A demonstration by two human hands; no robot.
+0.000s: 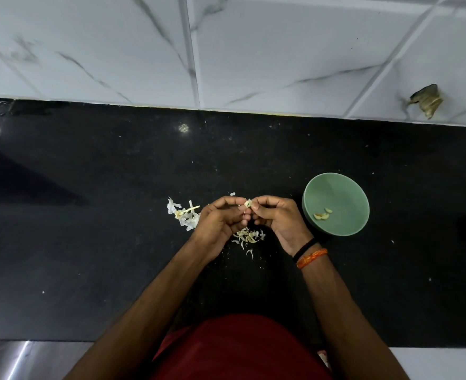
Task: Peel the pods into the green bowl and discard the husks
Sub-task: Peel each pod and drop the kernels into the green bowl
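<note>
The pod (247, 203) is a small pale clove with papery skin and a thin stem pointing down toward the near side. It's pinched between the left hand (221, 222) and right hand (277, 219), fingers curled, above the black counter (89, 242). Husk scraps (249, 237) lie just underneath, a second husk heap (184, 213) left. Green bowl (336, 187) at right holds roughly three peeled cloves (323, 214).

The pod (247, 204) pinched between both hands is mostly covered by fingertips, too small to tell how much skin remains; the left hand (221, 223) hides part of the husks (184, 213), perhaps more beneath
</note>
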